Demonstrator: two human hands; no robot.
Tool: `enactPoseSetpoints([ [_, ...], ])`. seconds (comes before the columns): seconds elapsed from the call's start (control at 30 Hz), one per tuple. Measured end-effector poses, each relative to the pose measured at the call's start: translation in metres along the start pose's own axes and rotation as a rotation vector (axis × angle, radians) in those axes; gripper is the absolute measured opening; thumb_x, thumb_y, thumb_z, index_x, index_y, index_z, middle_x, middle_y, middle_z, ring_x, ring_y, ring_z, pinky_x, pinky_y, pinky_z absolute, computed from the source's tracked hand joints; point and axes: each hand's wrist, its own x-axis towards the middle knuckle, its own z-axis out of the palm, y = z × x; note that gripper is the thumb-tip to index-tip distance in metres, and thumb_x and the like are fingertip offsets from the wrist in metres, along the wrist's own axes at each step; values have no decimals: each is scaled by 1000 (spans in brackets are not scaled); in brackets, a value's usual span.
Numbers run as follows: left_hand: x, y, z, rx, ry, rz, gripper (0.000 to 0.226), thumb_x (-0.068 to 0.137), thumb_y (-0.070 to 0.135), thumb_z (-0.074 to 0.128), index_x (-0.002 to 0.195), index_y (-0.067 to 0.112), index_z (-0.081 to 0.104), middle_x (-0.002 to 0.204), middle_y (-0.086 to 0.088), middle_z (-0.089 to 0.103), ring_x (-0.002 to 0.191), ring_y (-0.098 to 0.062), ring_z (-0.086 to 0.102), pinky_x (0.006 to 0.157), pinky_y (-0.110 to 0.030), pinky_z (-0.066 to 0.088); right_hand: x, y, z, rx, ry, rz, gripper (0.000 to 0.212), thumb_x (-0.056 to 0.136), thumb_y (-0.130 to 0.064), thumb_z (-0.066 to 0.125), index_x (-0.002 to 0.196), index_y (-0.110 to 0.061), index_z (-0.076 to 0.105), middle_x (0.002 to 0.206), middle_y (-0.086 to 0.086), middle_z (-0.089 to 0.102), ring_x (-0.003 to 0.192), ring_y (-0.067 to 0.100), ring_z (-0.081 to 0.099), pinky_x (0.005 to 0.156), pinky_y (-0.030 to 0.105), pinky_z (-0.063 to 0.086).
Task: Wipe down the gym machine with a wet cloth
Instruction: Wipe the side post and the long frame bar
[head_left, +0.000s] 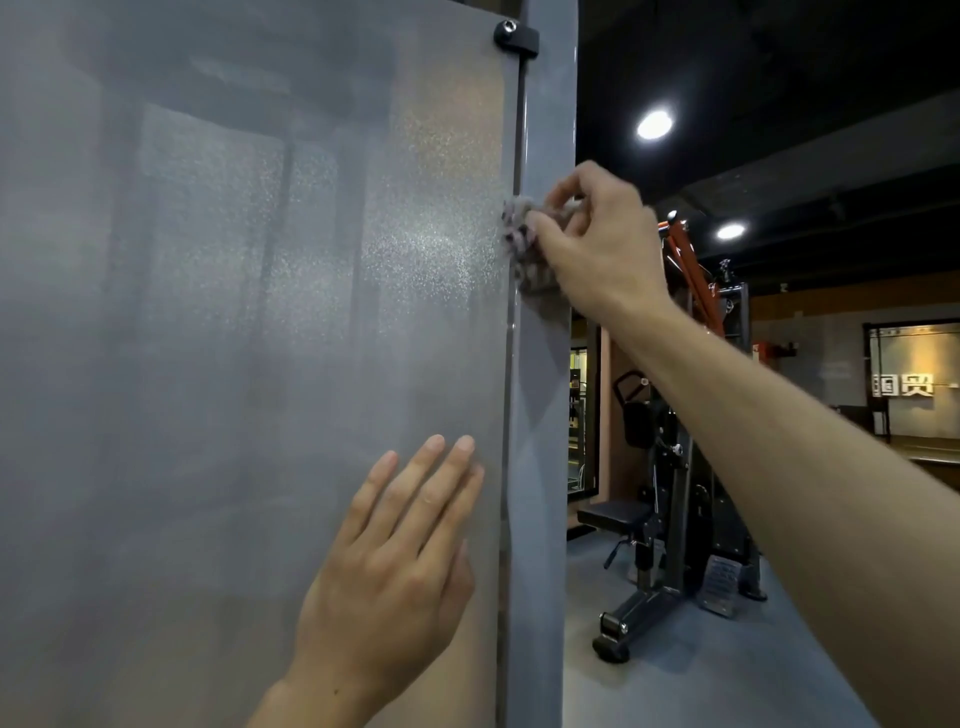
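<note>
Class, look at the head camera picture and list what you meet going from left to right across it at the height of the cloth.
Grey panel → cloth → right hand → orange machine arm → ceiling lamp.

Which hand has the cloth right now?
The right hand, up at the panel's edge, grips the grey cloth. The left hand lies flat on the grey panel, holding nothing.
</note>
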Motion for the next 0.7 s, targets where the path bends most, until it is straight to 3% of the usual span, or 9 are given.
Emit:
enactPoseSetpoints([
  [0.13, 0, 0, 0, 6, 12, 7, 53, 95, 19, 52, 146, 8, 54, 161, -7, 41, 150, -26, 37, 118, -52, 35, -72, 7, 4, -74, -70, -92, 14, 90, -36, 73, 94, -29, 61, 63, -13, 52, 58, -2, 53, 56, 13, 41],
  [0.2, 0, -1, 0, 12, 7, 16, 56, 91, 17, 56, 146, 7, 55, 161, -7, 42, 150, -26, 37, 118, -53, 35, -107, 11, 3, -88, -127, -107, 15, 90, -38, 72, 93, -31, 59, 61, -12, 50, 56, 1, 51, 52, 15, 40],
  [0.3, 1, -1, -1, 25, 4, 16, 57, 89, 17, 56, 145, 7, 55, 160, -6, 43, 150, -26, 37, 119, -52, 34, -135, 16, 4, -151, -135, -142, 17, 89, -37, 71, 89, -31, 56, 60, -14, 44, 57, 3, 48, 53, 21, 38],
  [0.47, 0, -1, 0, 17, 11, 12, 54, 93, 20, 51, 145, 8, 56, 160, -6, 43, 150, -25, 38, 118, -52, 35, -99, 11, 6, -107, -97, -150, 14, 93, -33, 70, 92, -26, 58, 62, -16, 46, 59, -2, 51, 58, 16, 37],
  [0.57, -1, -1, 0, 13, 10, 8, 53, 95, 20, 50, 147, 8, 54, 161, -6, 41, 150, -25, 37, 119, -51, 34, -42, 1, 5, -91, -31, -115, 13, 96, -32, 68, 97, -24, 58, 65, -14, 49, 59, -2, 49, 63, 21, 42],
  [0.7, -1, -1, 0, 14, -11, 7, 55, 95, 21, 52, 149, 9, 51, 163, -6, 39, 152, -25, 34, 120, -51, 32, 9, -6, -2, -49, -22, -56, 18, 97, -36, 67, 106, -21, 61, 76, -15, 54, 79, 7, 60, 81, 33, 57],
])
